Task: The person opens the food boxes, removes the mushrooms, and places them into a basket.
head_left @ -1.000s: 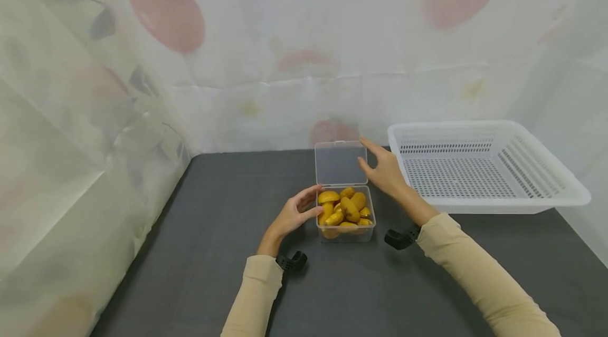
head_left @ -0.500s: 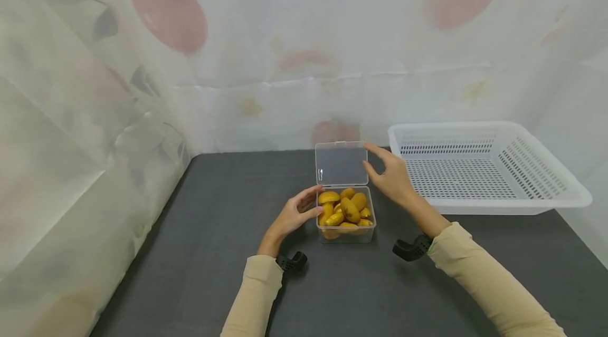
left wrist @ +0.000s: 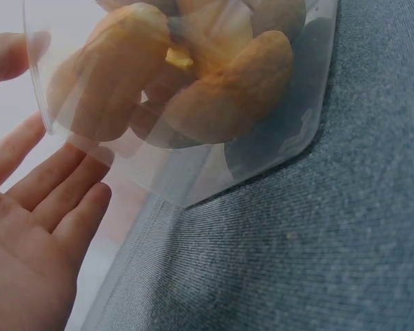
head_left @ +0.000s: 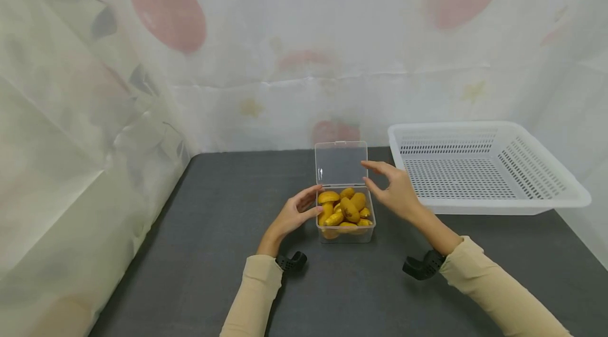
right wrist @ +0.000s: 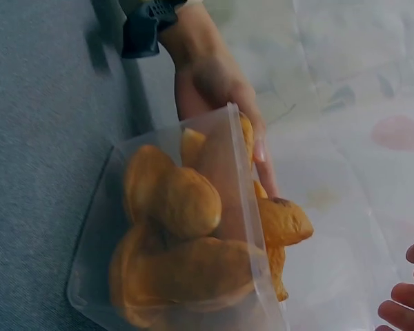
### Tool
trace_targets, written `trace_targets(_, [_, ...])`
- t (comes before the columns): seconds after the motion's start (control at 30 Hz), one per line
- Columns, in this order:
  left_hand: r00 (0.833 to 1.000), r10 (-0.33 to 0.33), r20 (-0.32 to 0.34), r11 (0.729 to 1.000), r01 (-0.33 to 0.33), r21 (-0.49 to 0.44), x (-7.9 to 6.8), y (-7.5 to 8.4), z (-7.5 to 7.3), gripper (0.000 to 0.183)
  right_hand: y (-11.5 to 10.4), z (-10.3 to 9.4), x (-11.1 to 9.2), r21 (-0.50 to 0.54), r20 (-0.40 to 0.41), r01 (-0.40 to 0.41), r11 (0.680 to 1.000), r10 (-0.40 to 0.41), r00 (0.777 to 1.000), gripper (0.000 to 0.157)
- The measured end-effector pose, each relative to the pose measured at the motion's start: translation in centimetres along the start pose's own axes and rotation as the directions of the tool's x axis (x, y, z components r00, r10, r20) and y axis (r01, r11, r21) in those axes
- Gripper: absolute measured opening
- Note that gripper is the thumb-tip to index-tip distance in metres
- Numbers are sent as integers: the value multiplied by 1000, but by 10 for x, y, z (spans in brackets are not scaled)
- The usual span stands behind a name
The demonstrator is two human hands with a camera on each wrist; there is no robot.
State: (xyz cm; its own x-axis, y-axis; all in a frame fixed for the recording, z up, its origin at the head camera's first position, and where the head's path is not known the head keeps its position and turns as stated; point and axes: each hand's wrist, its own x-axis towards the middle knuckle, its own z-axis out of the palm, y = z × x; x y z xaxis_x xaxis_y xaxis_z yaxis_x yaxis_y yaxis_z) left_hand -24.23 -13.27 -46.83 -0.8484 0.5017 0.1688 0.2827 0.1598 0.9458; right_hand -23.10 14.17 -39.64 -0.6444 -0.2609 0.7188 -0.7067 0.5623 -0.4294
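Note:
A clear plastic box stands on the dark table with its hinged lid folded back. Yellow-brown mushrooms fill it to the rim, one with a round cap and thick stem. My left hand rests at the box's left side. In the left wrist view its fingers lie nearly straight along the wall, the thumb at the rim. My right hand is by the box's back right corner and the lid's right edge, thumb and forefinger spread apart. Only its fingertips show in the right wrist view.
A large white perforated basket stands at the back right, just beyond the right hand. Pale printed cloth hangs behind the table and along its left side. Dark wrist mounts are on both wrists.
My right hand has come down and nearer along the lid's right edge, from the lid's upper right corner to near the hinge. The left hand, box and lid stay put.

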Motion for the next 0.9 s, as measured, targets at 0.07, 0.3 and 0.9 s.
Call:
trace_targets(0.07, [1000,-3,0,1000,3,-4,0,0,0,59,-1,0,-3,-1,5,12,1000,-12,1000,38])
trace_targets(0.3, [1000,-25,0,1000,25,-13,0,5,1,59,-5,0,-14,49,73,16,999,-19,997,41])
trace_targets(0.9, [1000,-17,-9,1000,17,-14,0,0,1,59,-7,14,-43,122,251,-25,992,-6,968,46])
